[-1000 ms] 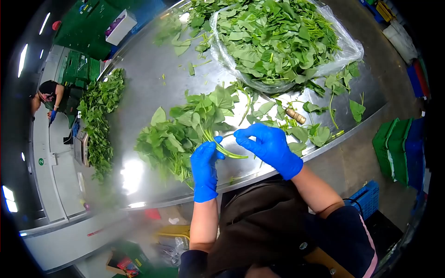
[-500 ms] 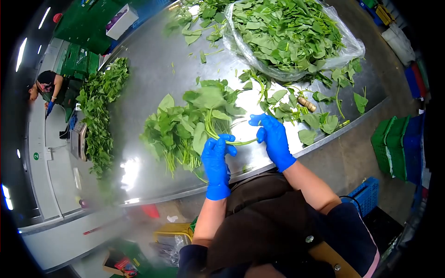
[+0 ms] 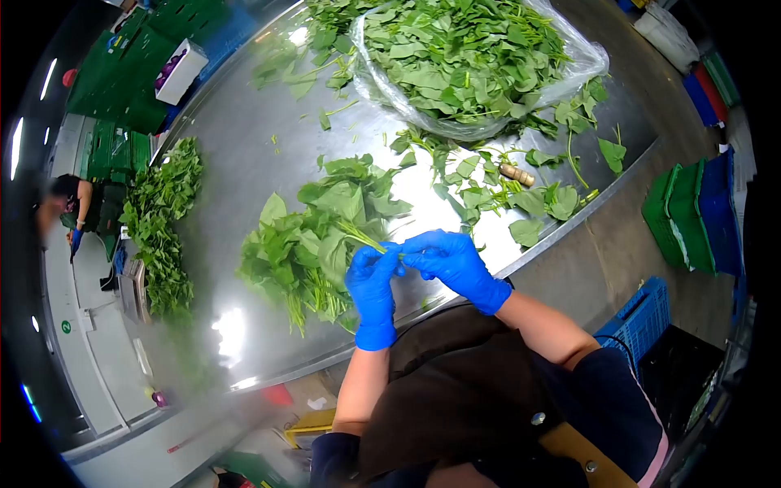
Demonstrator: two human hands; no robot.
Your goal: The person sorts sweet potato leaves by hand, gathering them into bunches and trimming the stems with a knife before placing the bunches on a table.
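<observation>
Leafy bunch: likely feeling light, gripping best by stems; pinching with left hand, touching right hand to it, leaving its grip unclear.

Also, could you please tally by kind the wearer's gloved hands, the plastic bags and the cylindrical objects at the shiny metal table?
Blue-gloved left hand and right hand: 2
Clear plastic bag heaped with green leaves: 1
Short brown ridged cylinder: 1
Total: 4
</observation>
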